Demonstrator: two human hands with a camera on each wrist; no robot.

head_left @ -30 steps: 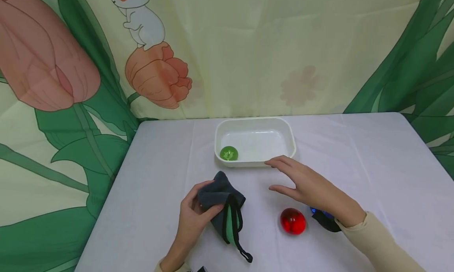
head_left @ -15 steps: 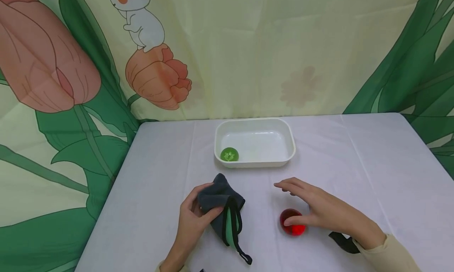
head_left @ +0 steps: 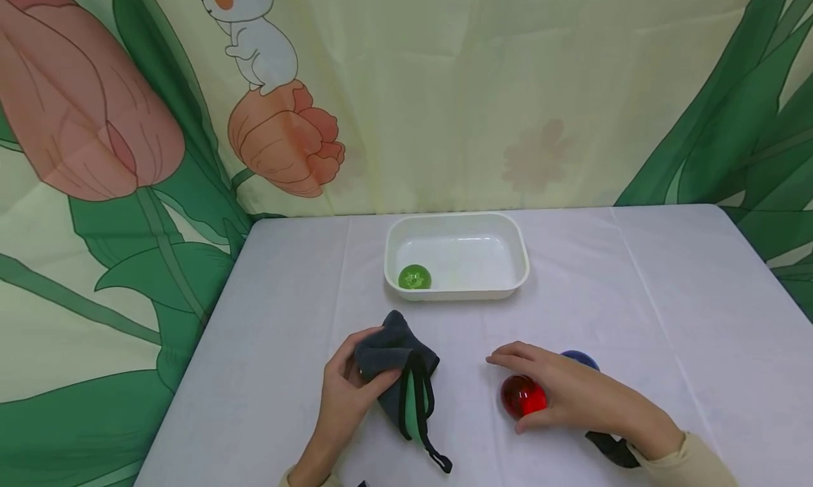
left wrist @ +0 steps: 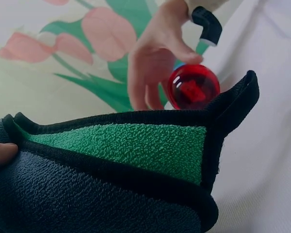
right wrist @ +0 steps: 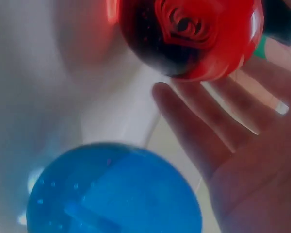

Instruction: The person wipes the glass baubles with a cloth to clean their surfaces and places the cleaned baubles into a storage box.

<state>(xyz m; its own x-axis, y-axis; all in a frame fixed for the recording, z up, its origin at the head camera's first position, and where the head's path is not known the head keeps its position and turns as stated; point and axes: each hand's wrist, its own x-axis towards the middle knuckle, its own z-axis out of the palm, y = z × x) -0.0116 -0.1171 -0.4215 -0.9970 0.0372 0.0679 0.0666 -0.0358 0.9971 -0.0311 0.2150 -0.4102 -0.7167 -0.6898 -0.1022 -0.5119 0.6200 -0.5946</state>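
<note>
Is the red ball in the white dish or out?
Out: the red ball sits on the white tablecloth, by the right hand; the white dish farther back has a green ball inside.

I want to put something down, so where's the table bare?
Bare table lies left of the left hand, right of the white tray, and between the dark cloth and red ball. It's crowded around the right hand, beside the blue ball.

No readable text or labels.
</note>
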